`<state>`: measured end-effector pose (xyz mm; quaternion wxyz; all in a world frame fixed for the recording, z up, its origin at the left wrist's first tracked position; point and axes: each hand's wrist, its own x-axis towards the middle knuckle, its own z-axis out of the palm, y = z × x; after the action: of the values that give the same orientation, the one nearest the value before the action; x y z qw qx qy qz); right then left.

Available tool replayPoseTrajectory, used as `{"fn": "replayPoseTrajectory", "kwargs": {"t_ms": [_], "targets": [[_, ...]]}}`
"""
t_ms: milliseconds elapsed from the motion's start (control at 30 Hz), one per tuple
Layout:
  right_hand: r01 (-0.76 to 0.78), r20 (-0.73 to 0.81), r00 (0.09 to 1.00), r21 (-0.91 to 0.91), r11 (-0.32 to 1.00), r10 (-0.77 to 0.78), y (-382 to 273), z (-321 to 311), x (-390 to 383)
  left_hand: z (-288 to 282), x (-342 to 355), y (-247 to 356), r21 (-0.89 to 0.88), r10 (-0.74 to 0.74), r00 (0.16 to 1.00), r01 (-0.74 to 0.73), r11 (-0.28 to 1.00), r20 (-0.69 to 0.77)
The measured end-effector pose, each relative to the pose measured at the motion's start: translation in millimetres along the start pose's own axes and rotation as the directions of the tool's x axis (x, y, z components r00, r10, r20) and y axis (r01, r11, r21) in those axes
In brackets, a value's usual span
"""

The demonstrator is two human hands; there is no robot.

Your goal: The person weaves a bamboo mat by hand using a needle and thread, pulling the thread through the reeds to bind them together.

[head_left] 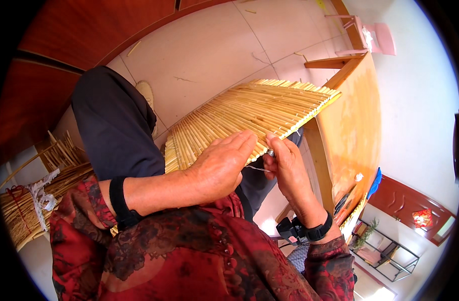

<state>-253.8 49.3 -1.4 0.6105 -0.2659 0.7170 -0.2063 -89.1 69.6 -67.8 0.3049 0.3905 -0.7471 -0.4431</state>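
A stiff mat of thin straw-coloured stalks, laid side by side, leans tilted across my lap. Small pale stitches dot its right edge. My left hand is closed over the near edge, fingers together on top of the stalks and its thumb mostly hidden. At the right edge, close to the left fingertips, my right hand pinches the mat's rim. A silvery metal piece like a thimble shows at its fingers. A thin pale thread hangs below the mat between both hands. Any needle is hidden.
A wooden table stands to the right, next to the mat. Bundled stalks tied with white strips lie at the left. Dark red cabinets border the tiled floor, where loose straw bits lie. A pink chair is far right.
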Motion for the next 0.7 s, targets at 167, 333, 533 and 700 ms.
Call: {"fn": "replayPoseTrajectory", "kwargs": {"t_ms": [167, 333, 533, 700], "targets": [[0.027, -0.031, 0.999, 0.182, 0.983, -0.022, 3.9, 6.0, 3.7, -2.2, 3.4, 2.9, -0.072, -0.079, 0.992, 0.086, 0.994, 0.097], [0.065, 0.095, 0.992, 0.200, 0.978, -0.085, 9.8, -7.3, 13.7, -8.4, 10.0, 1.6, -0.060, -0.080, 0.989, 0.088, 0.994, 0.128], [0.162, 0.298, 0.936, 0.106, 0.981, -0.187, -0.7, -23.1, 9.2, -58.7, 30.2, 4.0, 0.016, -0.179, 0.958, 0.180, 0.984, 0.225], [0.208, 0.323, 0.897, 0.295, 0.932, -0.302, 13.9, -22.0, 2.1, -97.1, 42.8, 29.8, 0.005, -0.096, 0.973, 0.097, 0.995, 0.209]]}}
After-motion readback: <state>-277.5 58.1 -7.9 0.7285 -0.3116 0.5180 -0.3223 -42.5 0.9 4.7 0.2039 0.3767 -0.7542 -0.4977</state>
